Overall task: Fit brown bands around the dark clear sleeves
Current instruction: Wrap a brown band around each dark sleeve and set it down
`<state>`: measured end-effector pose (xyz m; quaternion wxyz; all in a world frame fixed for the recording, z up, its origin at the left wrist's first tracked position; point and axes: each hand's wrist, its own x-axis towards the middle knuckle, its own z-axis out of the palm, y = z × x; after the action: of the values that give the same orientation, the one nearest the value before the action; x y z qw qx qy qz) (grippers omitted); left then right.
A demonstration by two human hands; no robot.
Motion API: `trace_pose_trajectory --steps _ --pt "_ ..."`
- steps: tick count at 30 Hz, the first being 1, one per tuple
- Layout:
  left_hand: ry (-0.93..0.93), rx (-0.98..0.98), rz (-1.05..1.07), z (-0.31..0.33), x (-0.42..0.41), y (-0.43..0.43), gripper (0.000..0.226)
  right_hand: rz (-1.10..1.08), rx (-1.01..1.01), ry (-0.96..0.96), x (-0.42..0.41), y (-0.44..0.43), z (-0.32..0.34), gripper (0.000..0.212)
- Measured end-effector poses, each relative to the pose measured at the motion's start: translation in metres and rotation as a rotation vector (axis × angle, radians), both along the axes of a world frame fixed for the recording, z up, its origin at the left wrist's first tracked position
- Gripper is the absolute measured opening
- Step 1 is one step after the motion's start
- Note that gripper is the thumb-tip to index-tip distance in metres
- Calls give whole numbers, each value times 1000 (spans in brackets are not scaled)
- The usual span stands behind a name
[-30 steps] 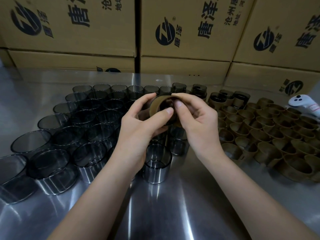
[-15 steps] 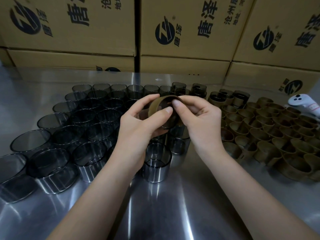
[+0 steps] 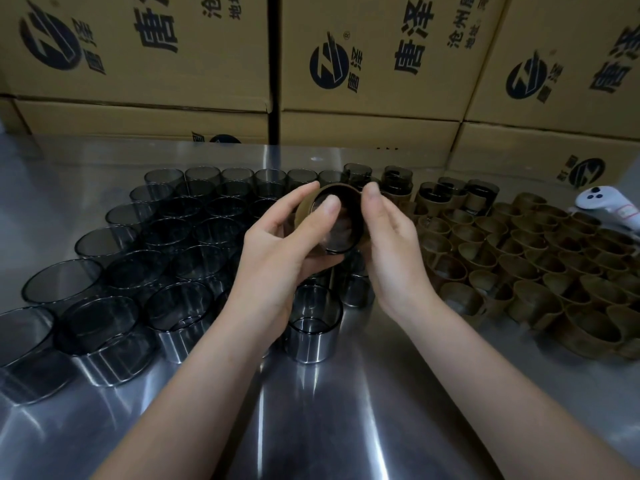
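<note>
Dim, warm light from above | white glare streaks on steel table (image 3: 329, 427) at 6 o'clock | edges bow at 9 and 3 o'clock | slight blur at centre

Left hand (image 3: 277, 252), right hand (image 3: 393, 244), fingers (image 3: 298, 199) curled.

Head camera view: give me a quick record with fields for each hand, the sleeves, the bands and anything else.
left hand: grips the held sleeve, thumb at its rim
right hand: against the brown band on it, grip unclear
bare sleeves: upright, left on steel table
loose bands: clustered right
other: white controller, far right
</note>
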<state>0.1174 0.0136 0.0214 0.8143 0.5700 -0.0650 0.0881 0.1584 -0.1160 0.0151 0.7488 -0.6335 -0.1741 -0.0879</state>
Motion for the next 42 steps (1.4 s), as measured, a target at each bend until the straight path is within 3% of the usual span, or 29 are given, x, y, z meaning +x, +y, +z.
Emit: trace_pose_trajectory --steps 3,6,17,22,30,37,42 --pt "-10 34 -3 2 -2 -3 77 23 -21 18 0 3 0 48" --pt "-16 38 -17 3 -3 -4 80 20 -68 21 0 4 -1 49" --pt "24 -98 -55 0 1 1 54 39 -125 -9 -1 5 0 45" --pt "32 -157 -81 0 3 3 38 33 -72 20 -1 9 2 37" --pt "34 -197 -129 1 6 5 32 58 -39 107 0 6 5 41" --pt "58 -236 -163 2 7 5 45 108 79 132 2 3 5 41" --pt "74 -218 -163 2 8 3 47 172 237 150 4 4 6 24"
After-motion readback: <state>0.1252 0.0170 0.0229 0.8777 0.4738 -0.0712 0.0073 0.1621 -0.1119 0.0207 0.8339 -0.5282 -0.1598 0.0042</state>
